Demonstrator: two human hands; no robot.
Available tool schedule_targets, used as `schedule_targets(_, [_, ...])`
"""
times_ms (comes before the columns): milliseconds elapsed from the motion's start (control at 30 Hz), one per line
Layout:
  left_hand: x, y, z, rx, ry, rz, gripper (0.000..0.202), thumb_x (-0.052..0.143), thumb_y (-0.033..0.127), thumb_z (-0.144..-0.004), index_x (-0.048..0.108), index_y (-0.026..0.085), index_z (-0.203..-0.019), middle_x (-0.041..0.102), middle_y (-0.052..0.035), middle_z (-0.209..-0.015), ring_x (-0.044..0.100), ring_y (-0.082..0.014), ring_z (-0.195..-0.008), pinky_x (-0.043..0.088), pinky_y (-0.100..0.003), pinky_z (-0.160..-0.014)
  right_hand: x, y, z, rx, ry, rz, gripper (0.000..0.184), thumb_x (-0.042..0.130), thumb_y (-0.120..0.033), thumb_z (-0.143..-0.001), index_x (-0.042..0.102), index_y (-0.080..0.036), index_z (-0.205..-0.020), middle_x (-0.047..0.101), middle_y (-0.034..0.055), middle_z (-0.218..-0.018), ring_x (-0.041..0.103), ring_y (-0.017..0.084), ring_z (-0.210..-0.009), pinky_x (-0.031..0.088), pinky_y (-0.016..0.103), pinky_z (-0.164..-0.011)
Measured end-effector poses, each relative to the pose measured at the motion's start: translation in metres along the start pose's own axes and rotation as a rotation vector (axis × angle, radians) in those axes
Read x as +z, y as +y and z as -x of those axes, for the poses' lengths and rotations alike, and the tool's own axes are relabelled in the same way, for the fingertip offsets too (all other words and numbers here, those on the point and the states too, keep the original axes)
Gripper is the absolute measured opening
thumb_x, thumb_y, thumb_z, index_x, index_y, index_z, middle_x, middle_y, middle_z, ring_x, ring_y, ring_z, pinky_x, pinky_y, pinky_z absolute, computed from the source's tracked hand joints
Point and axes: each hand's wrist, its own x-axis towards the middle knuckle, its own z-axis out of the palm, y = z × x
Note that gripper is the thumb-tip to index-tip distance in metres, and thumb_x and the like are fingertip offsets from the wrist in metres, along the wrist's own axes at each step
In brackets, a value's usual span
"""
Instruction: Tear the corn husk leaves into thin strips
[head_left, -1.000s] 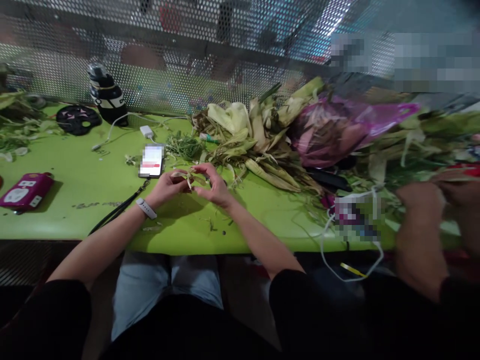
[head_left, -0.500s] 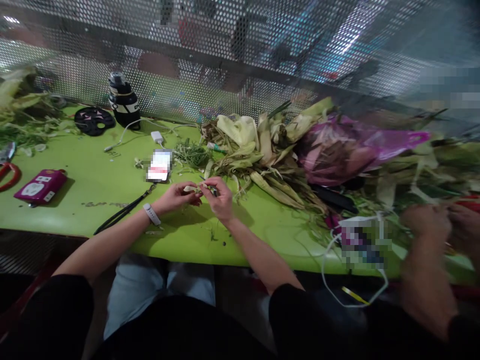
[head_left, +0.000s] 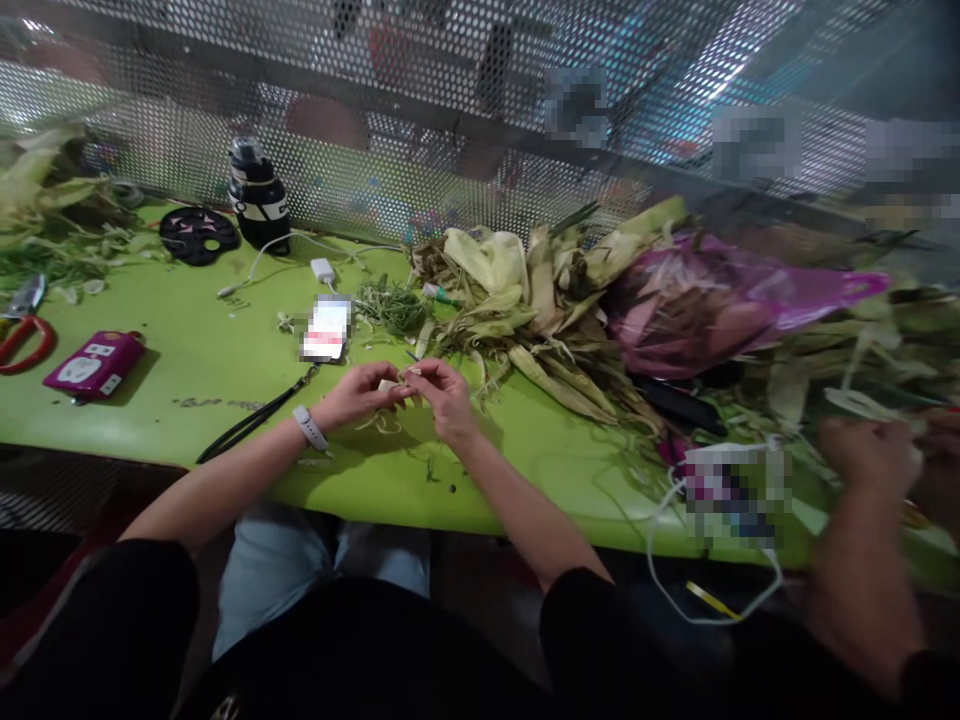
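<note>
Just above the green table (head_left: 225, 350), my left hand (head_left: 358, 393) pinches a small pale piece of corn husk (head_left: 388, 385). My right hand (head_left: 444, 398) meets it fingertip to fingertip, closed on the other end of the piece. A thin dark tip shows above the right fingers; what it belongs to is hidden. Below the hands lie thin husk shreds (head_left: 386, 422). Just beyond them is a lit phone (head_left: 327, 328) with a black wrist strap (head_left: 259, 412).
A heap of corn husks (head_left: 517, 290) and a pink plastic bag (head_left: 690, 310) lie to the right. Leftward are a magenta socket box (head_left: 97, 366), red-handled scissors (head_left: 28, 340), a black mask (head_left: 199, 236) and a bottle (head_left: 257, 200). Another person's hands (head_left: 874, 455) work at far right.
The view has shifted slightly. My fingers have drawn closer together around the pale piece, and less of it shows. Shreds now hang or lie beneath my left hand. The other person's hands moved slightly.
</note>
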Motion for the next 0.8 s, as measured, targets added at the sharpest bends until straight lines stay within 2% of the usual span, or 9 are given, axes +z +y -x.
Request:
schedule_targets(133, [-0.004,0.005,0.001,0.023,-0.069,-0.054,0.038,0.068,0.054,-0.081,0.06,0.016,-0.083,0.066,-0.0017,-0.067,0.062,-0.013,-0.06,0.05,-0.025,-0.06,-0.003,0.003,-0.004,0.149,0.026,-0.133,0.037,0.089,-0.039,-0.052,0.062,-0.021,-0.069,0.065,-0.004,-0.071,0.059,0.011,-0.066,0.052,0.026,-0.068])
schedule_targets(233, [-0.007,0.01,0.003,0.037,-0.12,-0.135,0.034,0.065,0.051,-0.084,0.061,0.017,-0.08,0.066,-0.0012,-0.067,0.061,-0.0132,-0.062,0.049,-0.025,-0.062,-0.003,0.002,-0.006,0.233,0.012,-0.199,0.042,0.091,-0.04,-0.046,0.061,-0.021,-0.068,0.063,-0.0046,-0.068,0.058,0.011,-0.063,0.052,0.025,-0.066])
schedule_targets(400, [-0.004,0.01,0.001,0.035,-0.077,-0.132,0.032,0.066,0.048,-0.083,0.066,0.016,-0.082,0.067,-0.0021,-0.072,0.061,-0.0135,-0.066,0.047,-0.025,-0.063,-0.004,-0.003,-0.006,0.214,-0.01,-0.122,0.044,0.09,-0.044,-0.048,0.059,-0.021,-0.07,0.063,-0.0046,-0.069,0.057,0.01,-0.063,0.052,0.025,-0.065])
schedule_targets(533, [-0.004,0.014,-0.006,-0.138,-0.076,-0.135,0.034,0.071,0.048,-0.078,0.068,0.015,-0.084,0.071,-0.0049,-0.072,0.06,-0.0137,-0.059,0.044,-0.024,-0.054,-0.014,-0.008,-0.017,0.195,-0.064,-0.074,0.038,0.085,-0.045,-0.057,0.063,-0.021,-0.078,0.065,-0.0029,-0.074,0.059,0.01,-0.066,0.053,0.026,-0.071])
schedule_targets(600, [-0.008,0.017,-0.007,-0.183,-0.077,-0.231,0.033,0.076,0.046,-0.073,0.07,0.015,-0.083,0.071,-0.0046,-0.07,0.061,-0.0146,-0.059,0.044,-0.025,-0.054,-0.024,-0.011,-0.027,0.141,0.01,-0.091,0.037,0.078,-0.05,-0.065,0.065,-0.02,-0.084,0.067,-0.0003,-0.081,0.061,0.012,-0.072,0.054,0.028,-0.075])
schedule_targets(700, [-0.021,0.016,-0.004,-0.193,-0.093,-0.298,0.031,0.073,0.047,-0.076,0.072,0.016,-0.08,0.071,-0.0063,-0.071,0.063,-0.016,-0.061,0.046,-0.027,-0.057,-0.046,-0.02,-0.045,0.066,0.211,-0.049,0.031,0.071,-0.048,-0.07,0.062,-0.021,-0.082,0.066,-0.0001,-0.079,0.061,0.014,-0.073,0.053,0.03,-0.075])
schedule_targets(800, [-0.035,0.008,0.0,-0.26,-0.09,-0.261,0.03,0.073,0.046,-0.075,0.072,0.017,-0.081,0.071,-0.0073,-0.07,0.062,-0.0166,-0.058,0.045,-0.028,-0.056,-0.069,-0.029,-0.06,0.042,0.265,0.067,0.025,0.065,-0.045,-0.075,0.061,-0.021,-0.082,0.065,-0.0001,-0.077,0.061,0.015,-0.072,0.053,0.033,-0.074])
